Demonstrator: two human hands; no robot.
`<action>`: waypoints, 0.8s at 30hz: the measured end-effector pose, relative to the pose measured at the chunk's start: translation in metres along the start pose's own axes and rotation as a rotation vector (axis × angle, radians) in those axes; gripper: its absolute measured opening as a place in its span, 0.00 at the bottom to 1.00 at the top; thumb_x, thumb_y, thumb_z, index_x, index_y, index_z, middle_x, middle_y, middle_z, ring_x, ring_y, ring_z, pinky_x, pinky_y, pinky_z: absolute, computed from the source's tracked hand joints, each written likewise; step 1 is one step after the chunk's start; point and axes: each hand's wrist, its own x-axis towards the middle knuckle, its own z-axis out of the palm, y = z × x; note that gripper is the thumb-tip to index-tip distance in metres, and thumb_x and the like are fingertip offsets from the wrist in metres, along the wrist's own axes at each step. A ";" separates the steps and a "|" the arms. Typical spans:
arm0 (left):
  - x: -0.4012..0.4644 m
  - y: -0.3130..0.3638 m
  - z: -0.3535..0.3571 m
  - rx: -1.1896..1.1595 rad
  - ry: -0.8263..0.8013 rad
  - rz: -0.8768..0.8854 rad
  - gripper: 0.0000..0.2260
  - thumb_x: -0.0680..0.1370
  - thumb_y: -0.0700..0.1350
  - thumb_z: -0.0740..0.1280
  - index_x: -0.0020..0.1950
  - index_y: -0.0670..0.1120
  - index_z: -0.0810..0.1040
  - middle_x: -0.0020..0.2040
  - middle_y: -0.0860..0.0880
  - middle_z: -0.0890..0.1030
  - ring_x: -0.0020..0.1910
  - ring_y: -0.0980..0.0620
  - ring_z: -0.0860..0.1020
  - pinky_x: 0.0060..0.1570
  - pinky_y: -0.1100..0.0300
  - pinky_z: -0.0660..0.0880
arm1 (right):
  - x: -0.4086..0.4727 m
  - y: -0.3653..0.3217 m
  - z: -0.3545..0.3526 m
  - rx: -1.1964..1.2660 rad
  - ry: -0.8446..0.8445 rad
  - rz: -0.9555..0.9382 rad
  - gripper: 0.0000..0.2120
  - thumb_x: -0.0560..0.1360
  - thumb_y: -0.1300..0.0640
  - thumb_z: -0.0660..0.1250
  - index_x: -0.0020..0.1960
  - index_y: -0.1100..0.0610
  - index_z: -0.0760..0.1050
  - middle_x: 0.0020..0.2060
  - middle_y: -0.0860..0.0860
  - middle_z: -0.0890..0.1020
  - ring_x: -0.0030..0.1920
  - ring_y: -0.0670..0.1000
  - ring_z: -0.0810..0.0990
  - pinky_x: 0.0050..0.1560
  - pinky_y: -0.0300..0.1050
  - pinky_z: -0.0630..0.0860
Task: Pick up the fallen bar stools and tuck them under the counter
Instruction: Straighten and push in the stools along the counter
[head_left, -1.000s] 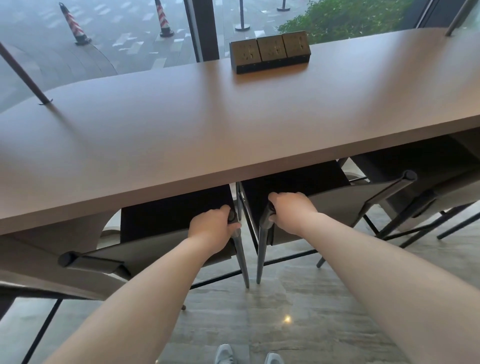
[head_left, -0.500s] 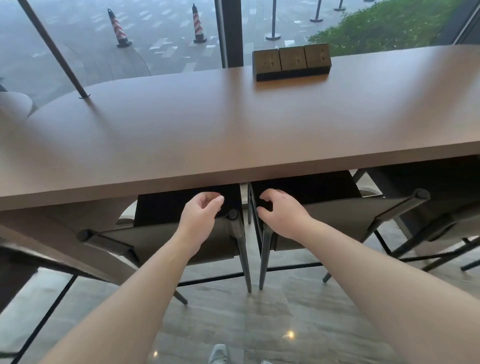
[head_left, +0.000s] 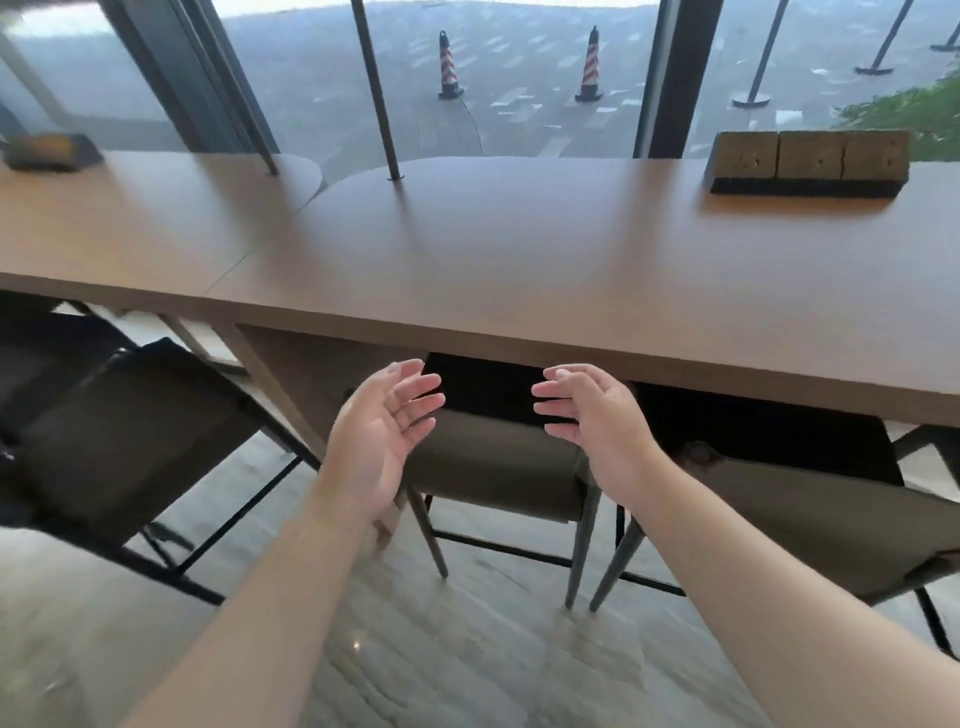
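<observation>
A long brown counter (head_left: 519, 270) runs along the window. Under its front edge stand two upright bar stools with grey-brown backs: one in the middle (head_left: 493, 467) and one to the right (head_left: 810, 514). A third dark stool (head_left: 130, 436) stands at the left, partly out from the neighbouring counter section. My left hand (head_left: 382, 436) and my right hand (head_left: 592, 415) hover in front of the middle stool's back, palms facing each other, fingers relaxed and holding nothing. Neither hand touches a stool.
A wooden block of three sockets (head_left: 808, 161) sits on the counter at the right, a blurred dark object (head_left: 49, 150) at the far left. Thin metal rods (head_left: 376, 88) rise from the counter. Polished stone floor (head_left: 441, 649) lies below.
Both hands have let go of the two stool backs and drawn back, fingers spread. My view has swung left, bringing the left stool and second counter section into sight.
</observation>
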 end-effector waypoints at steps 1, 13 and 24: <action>-0.005 0.004 -0.011 -0.006 0.023 0.009 0.16 0.78 0.54 0.61 0.61 0.49 0.80 0.56 0.46 0.84 0.55 0.48 0.82 0.51 0.54 0.75 | -0.001 -0.002 0.013 0.005 -0.028 0.004 0.08 0.79 0.54 0.63 0.53 0.52 0.80 0.45 0.49 0.87 0.48 0.49 0.85 0.43 0.42 0.79; -0.061 0.062 -0.164 -0.094 0.263 0.118 0.15 0.81 0.53 0.60 0.60 0.49 0.80 0.56 0.47 0.84 0.54 0.49 0.82 0.53 0.52 0.76 | -0.031 -0.004 0.192 -0.007 -0.309 0.038 0.08 0.78 0.57 0.63 0.53 0.55 0.81 0.45 0.54 0.86 0.44 0.52 0.84 0.42 0.45 0.79; -0.129 0.129 -0.355 -0.217 0.389 0.223 0.15 0.79 0.54 0.61 0.59 0.49 0.81 0.56 0.48 0.84 0.53 0.51 0.82 0.50 0.55 0.75 | -0.096 0.015 0.408 -0.046 -0.495 0.053 0.08 0.78 0.58 0.64 0.53 0.56 0.81 0.45 0.55 0.86 0.42 0.51 0.83 0.41 0.42 0.79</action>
